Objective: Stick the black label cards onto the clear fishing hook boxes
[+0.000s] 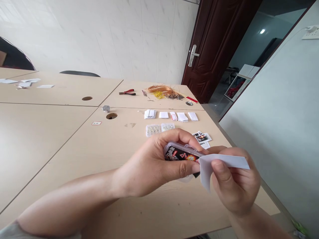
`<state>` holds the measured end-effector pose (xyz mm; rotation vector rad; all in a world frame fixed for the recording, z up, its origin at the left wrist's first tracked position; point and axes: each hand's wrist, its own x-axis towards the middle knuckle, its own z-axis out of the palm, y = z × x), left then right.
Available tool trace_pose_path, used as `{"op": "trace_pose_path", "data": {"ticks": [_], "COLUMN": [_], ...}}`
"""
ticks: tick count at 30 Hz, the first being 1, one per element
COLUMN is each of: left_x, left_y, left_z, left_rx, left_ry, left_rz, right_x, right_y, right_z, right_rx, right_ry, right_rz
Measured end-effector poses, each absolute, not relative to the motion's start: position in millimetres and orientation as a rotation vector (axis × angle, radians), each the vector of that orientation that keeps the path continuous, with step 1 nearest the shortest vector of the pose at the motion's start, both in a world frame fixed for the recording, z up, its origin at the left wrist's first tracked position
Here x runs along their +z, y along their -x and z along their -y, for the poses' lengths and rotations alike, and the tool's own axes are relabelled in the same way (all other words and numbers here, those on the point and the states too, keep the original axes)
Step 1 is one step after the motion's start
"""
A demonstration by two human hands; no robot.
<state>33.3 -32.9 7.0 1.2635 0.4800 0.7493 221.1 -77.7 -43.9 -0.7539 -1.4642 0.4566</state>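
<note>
my left hand (147, 162) clamps the light, slippery clear plastic case (181, 154), best held by its edges, while my right hand (235, 186) pinches a limp white paper slip (230, 162) just beside it.

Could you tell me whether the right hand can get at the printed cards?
Probably yes: the right hand is near the printed cards with nothing between, though it holds a white paper card.

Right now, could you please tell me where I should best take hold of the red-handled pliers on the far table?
Grip the handles of the pliers at their right end, coming from above: they lie flat on the table, jaws to the left, handles close together.
</note>
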Motion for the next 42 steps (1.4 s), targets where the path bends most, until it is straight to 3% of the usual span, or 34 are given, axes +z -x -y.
{"op": "trace_pose_path", "data": {"ticks": [23, 31, 42], "left_x": [2.6, 1.4, 4.0], "left_y": [-30.5, -31.9, -31.7], "left_z": [30.2, 27.9, 34.8], "left_rx": [0.776, 0.812, 0.864], "left_ry": [-1.165, -1.145, -1.025], "left_rz": [-0.421, -0.449, -0.523], "right_x": [-43.2, -34.6, -34.3], "right_y": [-227.8, -229.3, -230.8], "right_z": [74.3, 63.4, 72.3], "right_rx": [0.380, 0.428, 0.418], "right_ry": [0.832, 0.683, 0.584], "right_rz": [1.251, 1.151, 1.661]}}
